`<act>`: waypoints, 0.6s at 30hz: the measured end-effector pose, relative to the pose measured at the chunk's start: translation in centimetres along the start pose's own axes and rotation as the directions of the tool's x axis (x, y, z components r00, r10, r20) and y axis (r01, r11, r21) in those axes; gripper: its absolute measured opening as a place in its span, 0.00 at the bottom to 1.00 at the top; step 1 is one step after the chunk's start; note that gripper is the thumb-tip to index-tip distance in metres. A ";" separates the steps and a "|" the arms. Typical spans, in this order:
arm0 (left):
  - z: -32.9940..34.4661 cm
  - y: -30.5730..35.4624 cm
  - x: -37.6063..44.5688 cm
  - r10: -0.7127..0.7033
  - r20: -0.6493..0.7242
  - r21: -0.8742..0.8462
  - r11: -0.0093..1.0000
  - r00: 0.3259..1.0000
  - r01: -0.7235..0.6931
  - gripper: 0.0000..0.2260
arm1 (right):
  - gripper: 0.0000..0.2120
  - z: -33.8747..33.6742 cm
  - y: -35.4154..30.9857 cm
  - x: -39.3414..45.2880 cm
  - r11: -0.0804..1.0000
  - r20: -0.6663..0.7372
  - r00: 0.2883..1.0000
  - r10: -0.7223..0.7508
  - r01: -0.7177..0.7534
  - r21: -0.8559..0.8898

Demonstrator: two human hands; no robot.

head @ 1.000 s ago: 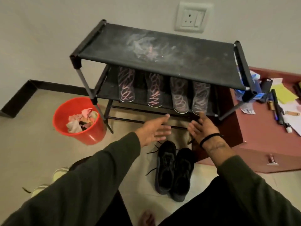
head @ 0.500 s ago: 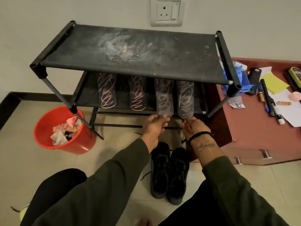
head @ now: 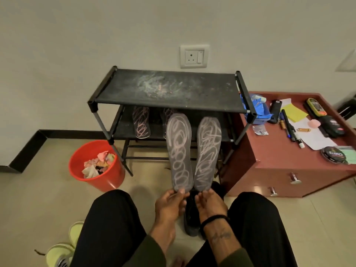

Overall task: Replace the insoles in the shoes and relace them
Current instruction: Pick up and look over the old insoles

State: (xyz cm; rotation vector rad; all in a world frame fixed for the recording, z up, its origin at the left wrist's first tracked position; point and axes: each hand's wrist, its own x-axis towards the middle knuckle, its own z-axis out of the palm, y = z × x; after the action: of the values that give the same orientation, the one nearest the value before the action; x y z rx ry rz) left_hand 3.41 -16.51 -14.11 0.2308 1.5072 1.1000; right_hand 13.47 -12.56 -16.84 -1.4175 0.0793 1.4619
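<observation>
Insoles pinched upright by their heels, left hand (head: 169, 204) and right hand (head: 209, 204) side by side.

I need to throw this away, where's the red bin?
The red bin stands on the floor at the left of the head view, beside the black shoe rack's left legs.

From my remote feed I log: a plain off-white wall (head: 77, 45) carrying a white switch-and-socket plate (head: 194, 56). A dark skirting strip (head: 57, 132) runs along its base. The floor (head: 38, 199) is pale beige tile. A black two-tier rack (head: 169, 93) stands against the wall, its top shelf smeared with chalky dust. A red bucket (head: 96, 168) holding crumpled rags sits on the floor at the rack's left leg. A reddish-brown drawer cabinet (head: 269, 162) with chrome handles stands just beside the rack's right end, its top littered with pens and papers. The light is dim and warm.
</observation>
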 end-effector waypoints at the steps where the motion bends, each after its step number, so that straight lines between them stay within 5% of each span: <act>1: -0.8 -0.3 -1.2 -0.011 -0.001 -0.016 1.000 1.000 0.011 0.05 | 0.09 -0.7 0.5 -1.4 1.000 -0.001 1.000 0.019 -0.019 0.020; 11: -7.6 -2.4 -7.2 0.236 0.017 -0.002 0.972 0.972 -0.236 0.06 | 0.09 -5.2 2.5 -9.3 1.000 0.185 0.982 -0.030 0.028 0.013; 18: -7.6 -2.7 -7.5 0.280 0.050 -0.035 0.960 0.959 -0.279 0.06 | 0.08 -5.6 1.7 -10.3 0.997 0.266 0.960 -0.082 0.075 0.037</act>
State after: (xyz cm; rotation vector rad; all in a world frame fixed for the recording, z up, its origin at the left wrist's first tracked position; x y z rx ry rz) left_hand 0.17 -26.87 -12.08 0.4625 1.4389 1.3266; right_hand 13.58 -23.20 -11.71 -1.1764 -0.1257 1.5670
